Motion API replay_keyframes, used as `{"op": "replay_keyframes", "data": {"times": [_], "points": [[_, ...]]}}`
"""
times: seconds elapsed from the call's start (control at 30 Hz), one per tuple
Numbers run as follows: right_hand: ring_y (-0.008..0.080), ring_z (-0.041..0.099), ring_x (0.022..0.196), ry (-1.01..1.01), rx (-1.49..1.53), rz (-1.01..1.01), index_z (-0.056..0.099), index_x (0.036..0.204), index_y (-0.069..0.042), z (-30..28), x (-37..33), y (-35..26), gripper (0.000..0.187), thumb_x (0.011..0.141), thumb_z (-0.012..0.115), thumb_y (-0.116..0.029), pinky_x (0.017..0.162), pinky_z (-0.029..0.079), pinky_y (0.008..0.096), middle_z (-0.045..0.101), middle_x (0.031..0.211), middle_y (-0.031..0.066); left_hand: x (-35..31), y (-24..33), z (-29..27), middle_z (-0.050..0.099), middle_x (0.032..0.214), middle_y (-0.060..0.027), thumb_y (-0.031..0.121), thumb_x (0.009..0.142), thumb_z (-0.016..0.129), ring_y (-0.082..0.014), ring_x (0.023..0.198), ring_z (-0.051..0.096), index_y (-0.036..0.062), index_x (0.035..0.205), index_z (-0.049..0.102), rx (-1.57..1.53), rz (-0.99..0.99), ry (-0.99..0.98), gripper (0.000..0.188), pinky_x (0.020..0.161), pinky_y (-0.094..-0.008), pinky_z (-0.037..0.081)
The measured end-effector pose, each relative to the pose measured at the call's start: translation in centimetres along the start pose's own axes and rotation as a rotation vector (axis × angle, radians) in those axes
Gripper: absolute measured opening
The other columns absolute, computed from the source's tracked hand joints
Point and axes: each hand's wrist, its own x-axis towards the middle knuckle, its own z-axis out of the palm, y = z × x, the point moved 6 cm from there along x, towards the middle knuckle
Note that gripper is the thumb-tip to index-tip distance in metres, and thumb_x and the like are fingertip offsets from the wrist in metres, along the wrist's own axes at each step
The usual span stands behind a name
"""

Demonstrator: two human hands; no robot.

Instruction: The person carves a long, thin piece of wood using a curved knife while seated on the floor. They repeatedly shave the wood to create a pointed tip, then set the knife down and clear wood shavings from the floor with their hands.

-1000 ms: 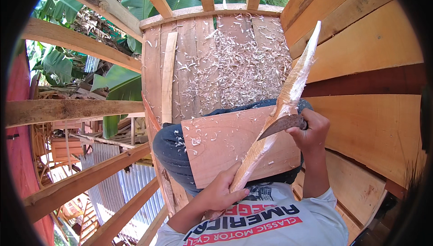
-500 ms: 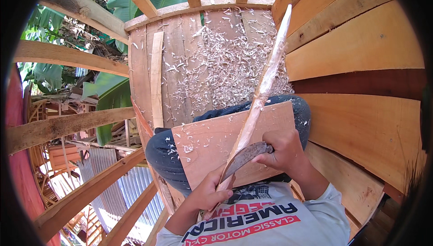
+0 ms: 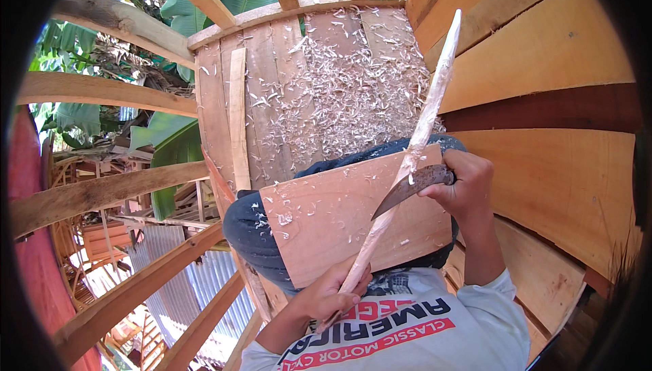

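A long pale wooden stick (image 3: 426, 121), peeled and tapering to a point at its far end, slants up to the right across my lap. My left hand (image 3: 334, 293) is wrapped round its near end, close to my shirt. In my right hand (image 3: 464, 179) is the handle of a knife with a broad, dark curved blade (image 3: 412, 189). The blade lies across the stick around its middle, and a curl of shaving clings beside it. Under the stick, a flat wooden board (image 3: 312, 235) rests on my crossed legs, with some shavings on it.
Many curled shavings (image 3: 360, 92) cover the plank floor ahead. A loose wooden strip (image 3: 238, 119) lies on the planks at left. Wooden rails (image 3: 115, 187) fence the left side, with corrugated metal sheets (image 3: 159, 276) below. A plank wall (image 3: 543, 174) stands close at my right.
My right hand and the knife have moved up along the stick, away from my left hand. The stick's pointed end has swung to the right.
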Motion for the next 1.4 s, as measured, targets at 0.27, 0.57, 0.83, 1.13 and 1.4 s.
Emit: {"op": "replay_keyframes", "data": {"times": [0.27,0.57,0.83,1.13,1.4], "points": [[0.0304,0.054,0.046,-0.172,0.180,-0.014,0.050,0.054,-0.006,1.5,-3.5,-4.1,0.065,0.069,0.068,-0.067,0.044,0.042,0.0367,0.047,0.049,0.0105,-0.7,-0.3,-0.9,0.038,0.070,0.0006,0.042,0.077,0.071,-0.0063,0.056,0.036,0.0071,0.086,0.038,0.180,0.023,0.087,0.048,0.046,-0.0212,0.031],[0.0311,0.054,0.047,-0.020,0.105,-0.066,0.050,0.057,-0.007,0.3,-2.0,-2.5,0.063,0.069,0.068,-0.066,0.044,0.041,0.0365,0.047,0.050,0.0114,-0.7,0.2,-0.1,0.038,0.072,0.0011,0.044,0.077,0.070,-0.0064,0.057,0.037,0.0065,0.088,0.039,0.214,0.003,0.115,0.050,0.048,-0.0207,0.033],[0.0317,0.056,0.048,-0.048,0.160,-0.055,0.055,0.059,-0.007,2.3,-2.3,-2.8,0.060,0.070,0.069,-0.064,0.044,0.041,0.0376,0.050,0.050,0.0109,-0.8,0.5,-0.8,0.038,0.071,0.0014,0.044,0.079,0.069,-0.0057,0.056,0.038,0.0066,0.089,0.040,0.259,0.071,0.177,0.048,0.047,-0.0196,0.032],[0.0299,0.052,0.048,-0.030,0.170,-0.086,0.054,0.061,-0.003,3.3,-1.4,-2.7,0.067,0.077,0.059,-0.068,0.046,0.039,0.0364,0.047,0.053,0.0123,-1.5,1.9,-1.3,0.056,0.090,-0.0111,0.026,0.078,0.065,-0.0192,0.087,0.051,-0.0054,0.128,0.042,0.487,0.009,0.308,0.064,0.079,-0.0325,0.042],[0.0291,0.051,0.048,0.039,0.121,-0.076,0.050,0.059,-0.007,3.8,-1.2,-1.9,0.058,0.081,0.062,-0.060,0.046,0.039,0.0381,0.046,0.051,0.0099,-1.6,3.2,-2.7,0.060,0.089,-0.0206,0.020,0.076,0.067,-0.0238,0.085,0.062,-0.0052,0.124,0.043,0.721,0.174,0.463,0.060,0.075,-0.0354,0.047]]}}
